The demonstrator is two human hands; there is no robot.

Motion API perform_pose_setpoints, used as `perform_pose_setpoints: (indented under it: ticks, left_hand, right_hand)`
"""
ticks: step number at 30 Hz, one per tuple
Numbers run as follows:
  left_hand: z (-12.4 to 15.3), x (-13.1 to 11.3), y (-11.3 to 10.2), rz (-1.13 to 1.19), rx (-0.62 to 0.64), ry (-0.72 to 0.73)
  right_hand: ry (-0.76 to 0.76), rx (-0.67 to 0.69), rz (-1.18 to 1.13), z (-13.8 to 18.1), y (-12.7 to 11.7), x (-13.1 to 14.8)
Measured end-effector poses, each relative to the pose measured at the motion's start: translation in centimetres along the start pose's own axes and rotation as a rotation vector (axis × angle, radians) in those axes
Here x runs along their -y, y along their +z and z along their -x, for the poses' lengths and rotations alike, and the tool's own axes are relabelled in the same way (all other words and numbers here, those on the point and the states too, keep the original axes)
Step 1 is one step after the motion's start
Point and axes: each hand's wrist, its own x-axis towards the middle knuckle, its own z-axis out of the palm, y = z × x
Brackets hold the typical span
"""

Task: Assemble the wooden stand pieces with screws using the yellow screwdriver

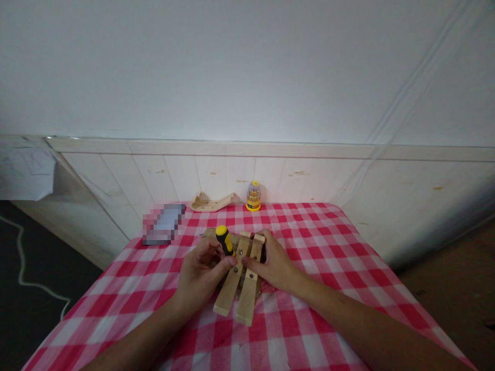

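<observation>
A wooden assembly [240,288] of two parallel slats with screws in them lies on the red-and-white checked tablecloth [309,247]. My left hand [201,273] is closed around a screwdriver with a yellow and black handle [224,239], which stands over the left slat. My right hand [274,263] rests on the right side of the wood, its fingers curled over the slats and its thumb beside a screw.
At the far edge of the table, by the white panelled wall, lie a curved wooden piece [214,202] and a yellow screwdriver-bit holder [253,196]. A blurred grey object [164,222] lies at the back left. Dark floor shows on both sides.
</observation>
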Motion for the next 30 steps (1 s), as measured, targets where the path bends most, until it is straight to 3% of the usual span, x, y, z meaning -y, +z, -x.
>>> perform_pose_setpoints:
  ticks: [30]
  left_hand:
    - [-0.53, -0.28, 0.06, 0.002, 0.091, -0.029]
  right_hand:
    - [0.007, -0.017, 0.005, -0.04, 0.13, -0.21]
